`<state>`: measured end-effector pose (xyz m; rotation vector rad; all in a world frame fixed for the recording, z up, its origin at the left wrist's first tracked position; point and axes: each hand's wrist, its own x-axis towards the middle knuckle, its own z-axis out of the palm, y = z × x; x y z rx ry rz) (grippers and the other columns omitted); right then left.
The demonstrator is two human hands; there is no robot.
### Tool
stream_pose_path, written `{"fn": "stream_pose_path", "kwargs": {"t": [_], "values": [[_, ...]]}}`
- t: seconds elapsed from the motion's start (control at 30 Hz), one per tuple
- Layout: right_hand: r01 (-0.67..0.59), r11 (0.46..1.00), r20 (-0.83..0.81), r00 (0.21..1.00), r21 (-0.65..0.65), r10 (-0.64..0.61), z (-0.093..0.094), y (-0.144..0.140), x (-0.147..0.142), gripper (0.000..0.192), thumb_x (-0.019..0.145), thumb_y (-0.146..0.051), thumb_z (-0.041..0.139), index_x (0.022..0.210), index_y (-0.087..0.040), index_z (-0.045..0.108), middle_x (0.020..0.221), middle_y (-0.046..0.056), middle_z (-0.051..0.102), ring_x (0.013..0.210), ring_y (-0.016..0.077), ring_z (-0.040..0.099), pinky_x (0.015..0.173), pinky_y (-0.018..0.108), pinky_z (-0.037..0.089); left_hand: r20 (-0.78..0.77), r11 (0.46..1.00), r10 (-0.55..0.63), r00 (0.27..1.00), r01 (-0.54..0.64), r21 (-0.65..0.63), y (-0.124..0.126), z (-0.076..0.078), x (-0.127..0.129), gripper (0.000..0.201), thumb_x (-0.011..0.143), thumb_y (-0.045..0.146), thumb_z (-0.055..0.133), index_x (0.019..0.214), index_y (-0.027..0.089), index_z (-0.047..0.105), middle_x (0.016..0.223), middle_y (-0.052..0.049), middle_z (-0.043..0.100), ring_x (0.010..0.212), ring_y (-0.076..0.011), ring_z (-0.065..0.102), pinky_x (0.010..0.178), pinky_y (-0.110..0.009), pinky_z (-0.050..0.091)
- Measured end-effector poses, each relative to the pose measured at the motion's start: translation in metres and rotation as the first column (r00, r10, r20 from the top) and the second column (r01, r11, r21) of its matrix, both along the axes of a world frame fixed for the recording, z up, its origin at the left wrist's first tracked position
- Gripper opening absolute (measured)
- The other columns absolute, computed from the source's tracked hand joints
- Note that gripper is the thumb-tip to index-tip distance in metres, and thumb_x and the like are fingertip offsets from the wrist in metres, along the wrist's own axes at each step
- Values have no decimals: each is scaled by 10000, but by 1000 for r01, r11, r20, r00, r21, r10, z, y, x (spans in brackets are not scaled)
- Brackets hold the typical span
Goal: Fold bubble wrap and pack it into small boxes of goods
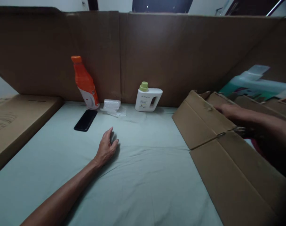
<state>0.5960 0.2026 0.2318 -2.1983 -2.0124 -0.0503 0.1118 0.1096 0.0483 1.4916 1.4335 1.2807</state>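
Head view: my left hand (107, 147) rests, fingers loosely apart, near the phone (86, 120); right hand (225, 110) presses the cardboard box (227, 157) flap, fingers unclear. The flap could spring back.

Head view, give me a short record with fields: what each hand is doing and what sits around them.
surface: pale green sheet
left hand: left hand rests on the sheet, fingers loosely curled, holding nothing
right hand: right hand lies on a flap of the open cardboard box; grip unclear
nearest left hand: black phone, flat on the sheet
back row: orange bottle leaning against the cardboard wall, bubble wrap, white jug with green cap
far left: flat cardboard carton
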Motion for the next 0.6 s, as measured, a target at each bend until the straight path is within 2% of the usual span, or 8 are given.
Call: {"fn": "stream_pose_path", "kwargs": {"t": [0.1, 0.17, 0.23, 0.27, 0.33, 0.43, 0.53, 0.6], "values": [[72, 996, -6, 997, -44, -72, 25, -10, -3, 131, 651, -76, 808, 627, -194, 757, 681, 109, 753, 587, 189, 648, 568, 311, 412, -94, 997, -16, 995, 23, 70, 2, -1, -2, 542, 802, 218, 659, 1335, 180, 566, 1339, -146, 583, 1283, -295, 547, 1124, -527, 419], [159, 986, 22, 987, 58, -160, 57, -22, -10, 45, 754, -191, 779, 711, -196, 764, 769, 149, 763, 635, 199, 641, 577, 339, 392, -135, 994, -23, 991, 38, 106, 5, -3, -3, 528, 813, 214, 637, 1334, 179, 565, 1326, -146, 588, 1267, -292, 560, 1110, -524, 439], [190, 956, 29, 979, 223, -201, 90, -35, -30, 122, 856, -307, 694, 912, -228, 767, 921, 156, 766, 737, 199, 650, 603, 343, 391, -165, 990, -28, 986, 50, 134, 6, -6, -4, 529, 814, 208, 626, 1338, 179, 563, 1322, -143, 590, 1258, -287, 568, 1105, -514, 451], [168, 939, 24, 983, 301, -183, 104, -41, -48, 190, 883, -332, 656, 1035, -259, 743, 1004, 135, 759, 800, 191, 654, 626, 332, 399, -176, 988, -26, 984, 52, 146, 6, -8, -4, 532, 812, 204, 623, 1339, 178, 562, 1324, -143, 589, 1260, -286, 565, 1109, -513, 450], [-5, 918, 17, 1000, 397, -2, 114, -46, -97, 267, 854, -284, 679, 1107, -211, 722, 993, 119, 748, 821, 192, 658, 655, 318, 410, -193, 984, -16, 981, 50, 168, 6, -11, -3, 539, 809, 194, 613, 1344, 175, 556, 1336, -146, 581, 1274, -290, 549, 1124, -518, 435], [-332, 933, -54, 938, 138, 342, 82, -31, -186, 237, 846, -150, 620, 1061, -134, 718, 954, 89, 752, 812, 193, 675, 675, 278, 447, -211, 979, 4, 977, 39, 199, 7, -15, -1, 546, 805, 177, 591, 1349, 166, 546, 1340, -156, 577, 1275, -297, 542, 1128, -532, 427], [-425, 905, -56, 904, -5, 424, 20, 9, -258, 236, 802, -131, 663, 1009, -199, 755, 916, 31, 768, 843, 205, 699, 717, 262, 479, -231, 974, 17, 973, 36, 225, 9, -17, 1, 536, 803, 170, 571, 1338, 148, 548, 1318, -169, 589, 1249, -300, 561, 1101, -527, 459], [-431, 901, -53, 902, -39, 429, -13, 37, -286, 277, 788, -153, 698, 1051, -218, 756, 953, 41, 774, 900, 234, 708, 751, 279, 502, -244, 971, 29, 969, 31, 238, 10, -18, 1, 521, 805, 164, 559, 1326, 141, 555, 1305, -170, 600, 1233, -292, 574, 1091, -515, 472]]}}
